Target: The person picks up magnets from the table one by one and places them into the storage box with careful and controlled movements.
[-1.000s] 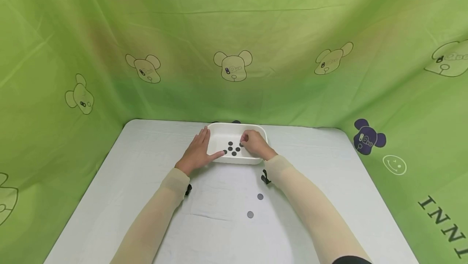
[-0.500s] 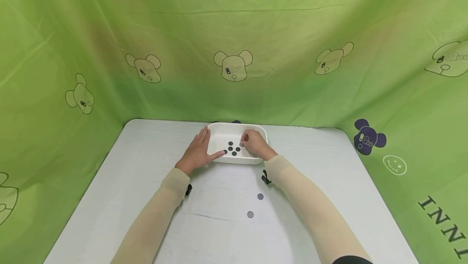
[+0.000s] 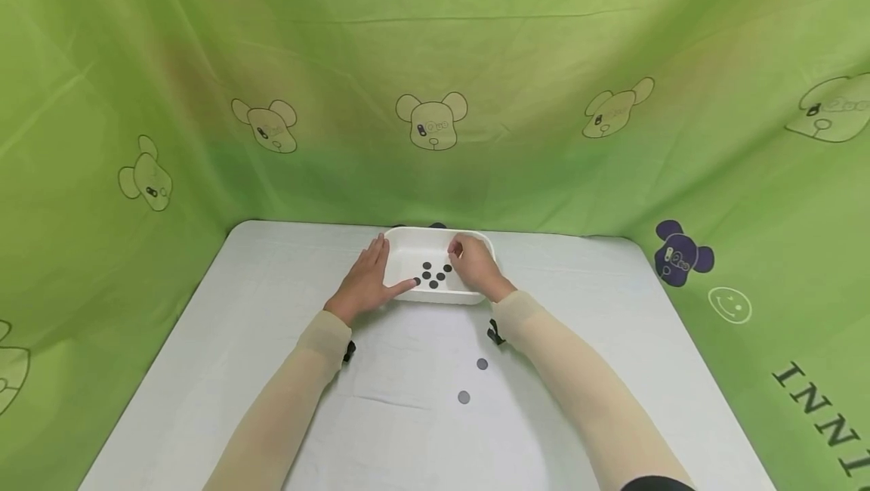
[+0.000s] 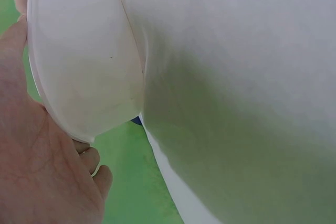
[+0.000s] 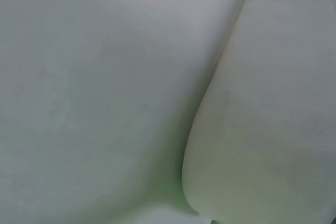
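Note:
A shallow white tray [image 3: 408,249] stands near the table's far edge, holding several small dark round discs [image 3: 427,276]. My left hand [image 3: 363,283] lies along its left end, fingers straight and thumb over the near rim beside one disc. In the left wrist view, that hand [image 4: 42,166] touches the tray's rim [image 4: 39,85]. Over the tray's right part, my right hand [image 3: 478,264] hovers with fingers loosely bent and nothing visible in them. Just below its fingertips a dark disc [image 3: 448,268] lies on the tray floor. The right wrist view shows the tray's outer wall [image 5: 257,119] but no fingers.
On the white table [image 3: 394,438], two grey discs lie in front of the tray, one farther back [image 3: 482,364] and one nearer [image 3: 464,397]. A green cloth [image 3: 435,181] with printed bear heads hangs behind and at both sides.
My right fingers have let go of the disc at the right of the group and risen slightly away from it. The left hand keeps its place on the tray.

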Action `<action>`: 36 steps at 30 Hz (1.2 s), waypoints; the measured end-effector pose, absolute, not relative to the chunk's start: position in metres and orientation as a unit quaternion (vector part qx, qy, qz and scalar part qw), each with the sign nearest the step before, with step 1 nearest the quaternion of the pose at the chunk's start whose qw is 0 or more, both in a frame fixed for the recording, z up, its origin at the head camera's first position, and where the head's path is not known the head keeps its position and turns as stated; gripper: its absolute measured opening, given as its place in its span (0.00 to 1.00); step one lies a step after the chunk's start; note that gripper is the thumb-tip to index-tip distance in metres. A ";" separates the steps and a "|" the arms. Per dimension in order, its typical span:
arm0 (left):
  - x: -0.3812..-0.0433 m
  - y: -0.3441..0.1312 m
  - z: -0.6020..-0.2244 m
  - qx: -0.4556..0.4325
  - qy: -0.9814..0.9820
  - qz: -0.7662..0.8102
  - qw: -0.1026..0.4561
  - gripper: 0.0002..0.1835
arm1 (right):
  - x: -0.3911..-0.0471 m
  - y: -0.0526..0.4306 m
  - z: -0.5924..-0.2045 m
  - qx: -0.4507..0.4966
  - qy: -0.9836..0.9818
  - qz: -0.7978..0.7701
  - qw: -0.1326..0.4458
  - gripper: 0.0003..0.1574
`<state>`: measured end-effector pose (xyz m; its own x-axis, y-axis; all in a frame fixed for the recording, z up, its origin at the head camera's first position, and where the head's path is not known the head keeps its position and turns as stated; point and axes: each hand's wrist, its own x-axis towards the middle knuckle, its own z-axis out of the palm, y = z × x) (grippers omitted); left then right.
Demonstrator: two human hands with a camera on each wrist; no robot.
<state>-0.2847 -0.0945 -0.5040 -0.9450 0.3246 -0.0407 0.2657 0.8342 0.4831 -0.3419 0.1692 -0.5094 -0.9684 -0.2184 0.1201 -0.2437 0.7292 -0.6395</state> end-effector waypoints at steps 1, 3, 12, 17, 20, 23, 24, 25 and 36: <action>-0.285 -0.095 -0.504 0.154 0.956 0.242 0.061 0.63 | -0.341 0.169 -0.509 0.125 -0.927 0.352 0.028 0.04; -0.284 -0.095 -0.504 0.155 0.956 0.242 0.060 0.63 | -0.340 0.170 -0.508 0.128 -0.924 0.358 0.045 0.06; -0.284 -0.095 -0.503 0.157 0.957 0.236 0.058 0.64 | -0.328 0.180 -0.494 0.131 -0.916 0.371 0.079 0.09; -0.285 -0.096 -0.504 0.159 0.958 0.232 0.058 0.63 | -0.316 0.190 -0.489 0.148 -0.912 0.373 0.088 0.07; -0.285 -0.096 -0.505 0.160 0.958 0.230 0.061 0.63 | -0.306 0.195 -0.488 0.153 -0.912 0.371 0.086 0.07; -0.285 -0.097 -0.505 0.161 0.957 0.232 0.061 0.63 | -0.294 0.200 -0.486 0.159 -0.910 0.374 0.085 0.07; -0.286 -0.097 -0.505 0.161 0.957 0.232 0.061 0.63 | -0.290 0.202 -0.485 0.161 -0.908 0.378 0.086 0.07; -0.286 -0.097 -0.505 0.161 0.957 0.232 0.061 0.64 | -0.286 0.203 -0.485 0.164 -0.905 0.383 0.088 0.07; -0.286 -0.097 -0.507 0.158 0.956 0.241 0.057 0.63 | -0.246 0.217 -0.488 0.183 -0.900 0.388 0.083 0.12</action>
<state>-0.2859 -0.0966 -0.5072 -0.9435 0.3299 -0.0322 0.2751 0.8337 0.4789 -0.2462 0.2172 -0.4878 -0.9194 -0.2647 0.2908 -0.3932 0.6320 -0.6678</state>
